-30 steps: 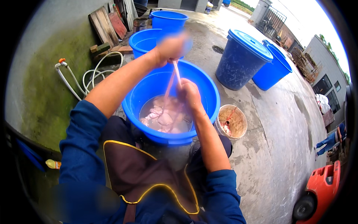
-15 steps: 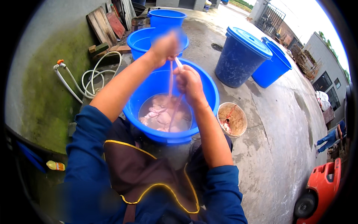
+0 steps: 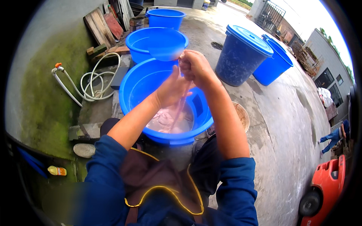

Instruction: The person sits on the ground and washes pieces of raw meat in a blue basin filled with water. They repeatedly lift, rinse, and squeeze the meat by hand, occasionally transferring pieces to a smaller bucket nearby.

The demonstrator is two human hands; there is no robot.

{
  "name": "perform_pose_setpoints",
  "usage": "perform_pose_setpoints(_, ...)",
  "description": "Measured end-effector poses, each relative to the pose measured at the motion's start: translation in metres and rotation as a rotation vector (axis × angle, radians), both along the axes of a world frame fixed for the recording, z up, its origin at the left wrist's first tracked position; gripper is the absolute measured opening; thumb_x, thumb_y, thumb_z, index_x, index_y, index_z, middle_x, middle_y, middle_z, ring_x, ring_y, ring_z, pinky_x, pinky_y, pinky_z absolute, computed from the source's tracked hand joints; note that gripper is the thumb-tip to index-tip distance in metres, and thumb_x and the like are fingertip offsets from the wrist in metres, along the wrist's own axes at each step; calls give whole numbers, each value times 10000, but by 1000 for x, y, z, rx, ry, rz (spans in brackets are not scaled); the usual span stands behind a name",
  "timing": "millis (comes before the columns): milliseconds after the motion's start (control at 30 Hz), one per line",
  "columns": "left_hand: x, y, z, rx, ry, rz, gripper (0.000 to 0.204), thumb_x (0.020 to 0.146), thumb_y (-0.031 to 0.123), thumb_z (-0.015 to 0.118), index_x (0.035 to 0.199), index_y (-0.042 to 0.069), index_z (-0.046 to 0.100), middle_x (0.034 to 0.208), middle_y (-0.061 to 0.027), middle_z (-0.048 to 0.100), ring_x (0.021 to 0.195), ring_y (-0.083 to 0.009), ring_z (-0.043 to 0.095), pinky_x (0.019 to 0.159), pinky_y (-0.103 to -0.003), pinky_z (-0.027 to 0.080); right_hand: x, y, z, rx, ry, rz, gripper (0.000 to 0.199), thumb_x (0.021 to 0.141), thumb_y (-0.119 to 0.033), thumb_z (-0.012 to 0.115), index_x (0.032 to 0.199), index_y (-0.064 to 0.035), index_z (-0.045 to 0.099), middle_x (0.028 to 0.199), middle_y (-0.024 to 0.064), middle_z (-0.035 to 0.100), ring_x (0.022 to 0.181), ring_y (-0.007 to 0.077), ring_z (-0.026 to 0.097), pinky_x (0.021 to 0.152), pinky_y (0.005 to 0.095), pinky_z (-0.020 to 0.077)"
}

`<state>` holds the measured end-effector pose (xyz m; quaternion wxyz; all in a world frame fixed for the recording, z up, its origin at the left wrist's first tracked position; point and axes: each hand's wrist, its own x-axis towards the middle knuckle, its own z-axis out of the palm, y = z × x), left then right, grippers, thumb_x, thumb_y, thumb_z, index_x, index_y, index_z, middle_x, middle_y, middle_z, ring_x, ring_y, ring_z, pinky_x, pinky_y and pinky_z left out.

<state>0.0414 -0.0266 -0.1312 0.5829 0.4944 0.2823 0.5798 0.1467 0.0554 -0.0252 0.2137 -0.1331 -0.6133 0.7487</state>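
Hands, a pair, transposed in height since the earlier frame: the right, formerly the lower, now takes the upper position; the left, formerly a raised fist, sits below it.

Item: right hand (image 3: pixel 196 68), bare, fingers curled closed around the upper part of a pale pink strand (image 3: pixel 181 108).

Item: left hand (image 3: pixel 170 89), bare, just below and beside the right; largely open, one digit raised and the others extended toward the strand. Whether it has any hold there cannot be told.

Item: the strand, slick, soft-looking; hangs from the right hand, passes beside the left hand and descends into the nearest blue tub (image 3: pixel 130 94).

Item: pink, fleshy mass (image 3: pixel 161 119), lying in cloudy water at the bottom of that tub, partly behind the left forearm.

Item: round pail (image 3: pixel 243 115), right of the tub, partly covered by the right forearm.

Item: second blue tub (image 3: pixel 136 46), directly beyond the first; third blue tub (image 3: pixel 166 19), farther back.

Item: lidded blue bin (image 3: pixel 241 56), on the concrete to the right; open blue bin (image 3: pixel 278 64) beside it.

Item: pale hose (image 3: pixel 85 87), coiled by the mossy wall at left.

Item: rounded stone (image 3: pixel 84 150), near the left sleeve.

Item: brown apron (image 3: pixel 156 173), yellow-edged, worn by the person.

Item: red machine (image 3: pixel 325 188), black-wheeled, lower right.
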Motion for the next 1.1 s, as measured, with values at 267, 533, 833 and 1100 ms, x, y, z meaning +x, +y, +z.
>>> perform_pose_setpoints(267, -11, 6, 47, 61, -153, 302, 672, 1021, 580, 390, 1346, 9, 527, 1274, -133, 598, 1191, -220, 580, 991, -356, 459, 29, -12, -28, 98, -78, -64, 201, 879, -186, 499, 878, -40, 636, 630, -20, 469, 472, 71, 363, 417, 242, 250)
perform_pose_setpoints(533, -9, 4, 50, 18, 183, 511, 532, 979, 555, 548, 757, 76, 621, 831, -71, 657, 695, -107, 557, 616, -242, 388, 32, -15, -82, 185, -27, -138, 227, 891, -200, 455, 763, -58, 576, 660, -8, 494, 552, 90, 420, 496, 266, 321)
perform_pose_setpoints(833, -5, -3, 68, 21, 58, 326, 532, 984, 560, 544, 658, 151, 453, 649, 7, 480, 556, -94, 411, 484, -242, 284, 25, -23, -86, 477, 81, -326, 228, 868, -141, 431, 734, 2, 548, 686, 38, 541, 651, 131, 481, 595, 312, 388)
perform_pose_setpoints(1100, -18, 9, 89, -41, 59, 539, 518, 991, 544, 550, 665, 191, 358, 574, 50, 326, 483, -62, 270, 429, -241, 185, 28, -29, -115, 530, 102, -365, 204, 839, -130, 424, 719, 0, 526, 643, 51, 496, 614, 141, 439, 576, 319, 374)
